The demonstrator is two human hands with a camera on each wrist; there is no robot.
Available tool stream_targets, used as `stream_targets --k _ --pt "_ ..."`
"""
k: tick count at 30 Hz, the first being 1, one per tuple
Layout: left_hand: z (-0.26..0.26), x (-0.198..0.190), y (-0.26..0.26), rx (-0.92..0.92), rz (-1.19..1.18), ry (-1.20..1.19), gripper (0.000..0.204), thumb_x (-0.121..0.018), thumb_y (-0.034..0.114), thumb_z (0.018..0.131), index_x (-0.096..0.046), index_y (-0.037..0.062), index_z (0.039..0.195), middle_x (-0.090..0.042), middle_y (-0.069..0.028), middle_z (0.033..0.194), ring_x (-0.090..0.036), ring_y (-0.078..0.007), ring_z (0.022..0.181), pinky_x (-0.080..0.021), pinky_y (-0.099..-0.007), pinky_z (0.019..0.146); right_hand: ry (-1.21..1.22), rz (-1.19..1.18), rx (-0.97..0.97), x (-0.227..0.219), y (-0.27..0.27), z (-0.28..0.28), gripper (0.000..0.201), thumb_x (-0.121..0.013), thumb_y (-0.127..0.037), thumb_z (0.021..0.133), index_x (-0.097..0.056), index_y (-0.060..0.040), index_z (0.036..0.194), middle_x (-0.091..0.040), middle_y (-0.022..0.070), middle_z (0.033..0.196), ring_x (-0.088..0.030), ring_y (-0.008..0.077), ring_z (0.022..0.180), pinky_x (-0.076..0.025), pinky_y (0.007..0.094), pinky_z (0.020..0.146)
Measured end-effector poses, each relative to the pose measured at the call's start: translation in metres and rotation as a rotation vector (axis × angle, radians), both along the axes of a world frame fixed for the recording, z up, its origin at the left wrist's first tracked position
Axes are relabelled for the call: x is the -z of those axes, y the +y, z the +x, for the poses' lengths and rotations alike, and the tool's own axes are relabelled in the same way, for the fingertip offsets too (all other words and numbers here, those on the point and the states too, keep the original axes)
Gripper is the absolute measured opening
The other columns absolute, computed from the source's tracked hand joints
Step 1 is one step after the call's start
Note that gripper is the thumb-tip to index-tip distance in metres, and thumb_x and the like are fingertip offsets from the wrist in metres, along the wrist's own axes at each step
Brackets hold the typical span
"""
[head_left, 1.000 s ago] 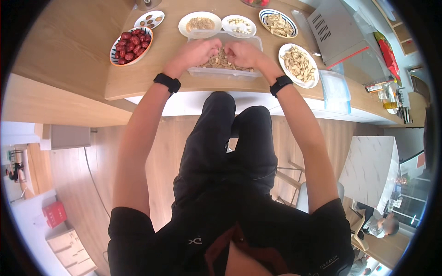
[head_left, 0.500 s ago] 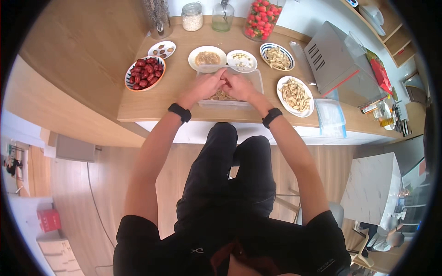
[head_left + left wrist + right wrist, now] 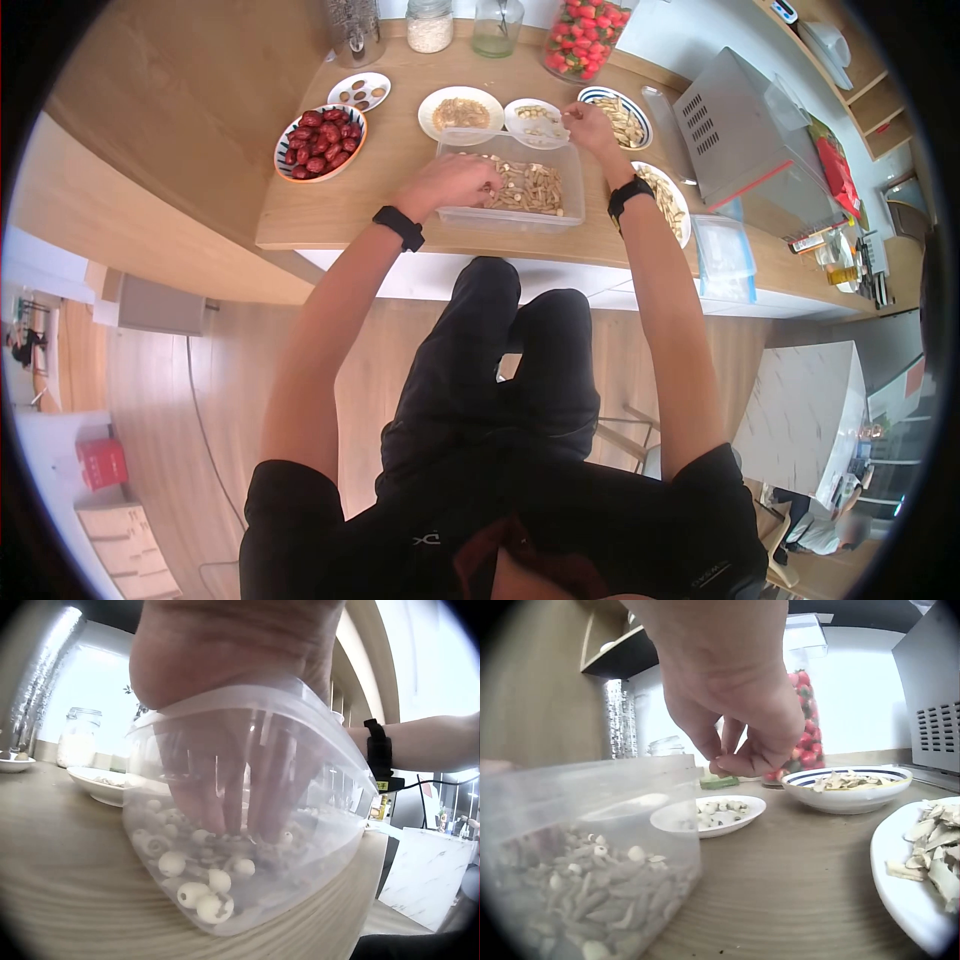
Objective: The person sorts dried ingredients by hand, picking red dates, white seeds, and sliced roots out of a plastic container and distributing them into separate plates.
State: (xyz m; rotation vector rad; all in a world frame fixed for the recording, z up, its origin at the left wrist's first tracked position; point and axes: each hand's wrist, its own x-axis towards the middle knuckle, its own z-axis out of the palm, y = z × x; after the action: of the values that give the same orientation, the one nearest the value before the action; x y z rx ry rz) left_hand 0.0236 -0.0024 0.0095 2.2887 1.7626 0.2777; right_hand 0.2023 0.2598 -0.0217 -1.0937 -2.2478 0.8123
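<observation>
A clear plastic box (image 3: pixel 515 222) holds pale strips with round white pieces among them. My left hand (image 3: pixel 458 184) reaches over its left end; in the left wrist view that hand's fingers (image 3: pixel 232 787) hang fairly straight inside, tips among the contents. Beyond the box's right back corner, my right hand (image 3: pixel 592 128) is raised between the small plate of white pieces (image 3: pixel 533 122) and the blue-rimmed bowl (image 3: pixel 847 796). In the right wrist view its fingers (image 3: pixel 739 754) curl in and the tips meet the thumb, with nothing visible between them.
Left of the box stand a bowl of red dates (image 3: pixel 318 145) and a small plate of round brown pieces (image 3: pixel 360 91). A plate of beige grains (image 3: pixel 461 113) lies behind it. Rightward are a plate of pale slices (image 3: pixel 664 197), plastic bags (image 3: pixel 725 260) and a grey appliance (image 3: pixel 735 125).
The hands, together over the box half a second ago, are now apart. My right hand has moved right and back, out of the box; the left has shifted slightly, staying at the box's left end.
</observation>
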Motion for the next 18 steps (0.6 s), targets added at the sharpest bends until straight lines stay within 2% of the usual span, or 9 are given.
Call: stream_targets --k 4,7,9,12,15,18 --pt "0.0 0.001 0.0 -0.039 -0.084 -0.016 0.021 -0.069 0.019 0.08 -0.07 0.0115 0.1 -0.067 -0.006 0.105 -0.063 -0.0282 0.101 -0.048 -0.0421 0.088 -0.084 0.052 -0.011 -0.006 0.007 -0.01 0.029 -0.065 -0.028 0.082 -0.072 -0.0073 0.1 -0.071 0.016 0.085 -0.07 0.0282 0.081 -0.054 0.038 0.075" --pt "0.001 0.002 0.002 -0.026 -0.035 -0.018 0.021 -0.069 0.02 0.08 -0.07 0.0111 0.099 -0.067 -0.0061 0.105 -0.063 -0.0281 0.102 -0.049 -0.0417 0.088 -0.065 0.089 0.03 -0.013 0.011 -0.014 0.031 -0.064 -0.03 0.082 -0.072 -0.0072 0.102 -0.071 0.0177 0.089 -0.069 0.0316 0.086 -0.054 0.0396 0.078" --pt "0.001 0.0 0.002 -0.046 -0.039 -0.035 0.023 -0.071 0.02 0.078 -0.07 0.0113 0.099 -0.067 -0.0064 0.105 -0.063 -0.0282 0.102 -0.049 -0.0415 0.087 -0.021 0.253 0.051 -0.025 0.0 -0.015 0.033 -0.063 -0.031 0.082 -0.072 -0.0073 0.103 -0.071 0.0187 0.091 -0.068 0.0341 0.088 -0.053 0.0406 0.08" --pt "0.0 0.004 0.002 -0.043 -0.009 -0.032 0.023 -0.071 0.02 0.078 -0.07 0.0111 0.099 -0.067 -0.0064 0.105 -0.063 -0.0282 0.101 -0.049 -0.0416 0.086 -0.038 0.275 0.062 -0.021 0.0 -0.014 0.031 -0.064 -0.031 0.083 -0.072 -0.0078 0.102 -0.071 0.0186 0.09 -0.069 0.0337 0.087 -0.054 0.04 0.079" --pt "-0.003 0.013 0.008 -0.052 -0.028 -0.056 0.023 -0.071 0.019 0.077 -0.07 0.0106 0.098 -0.067 -0.0063 0.105 -0.063 -0.0275 0.101 -0.05 -0.042 0.084 0.001 0.277 0.024 -0.019 -0.011 -0.013 0.027 -0.063 -0.029 0.085 -0.072 -0.0088 0.101 -0.07 0.018 0.089 -0.069 0.0326 0.085 -0.054 0.0401 0.077" --pt "-0.004 0.015 0.007 -0.042 0.024 -0.052 0.022 -0.071 0.018 0.076 -0.07 0.0105 0.098 -0.067 -0.0057 0.104 -0.064 -0.0268 0.1 -0.05 -0.0418 0.083 0.076 0.226 -0.057 -0.031 -0.056 -0.009 0.022 -0.061 -0.025 0.087 -0.071 -0.0093 0.1 -0.07 0.0172 0.087 -0.069 0.0323 0.083 -0.054 0.0405 0.075"
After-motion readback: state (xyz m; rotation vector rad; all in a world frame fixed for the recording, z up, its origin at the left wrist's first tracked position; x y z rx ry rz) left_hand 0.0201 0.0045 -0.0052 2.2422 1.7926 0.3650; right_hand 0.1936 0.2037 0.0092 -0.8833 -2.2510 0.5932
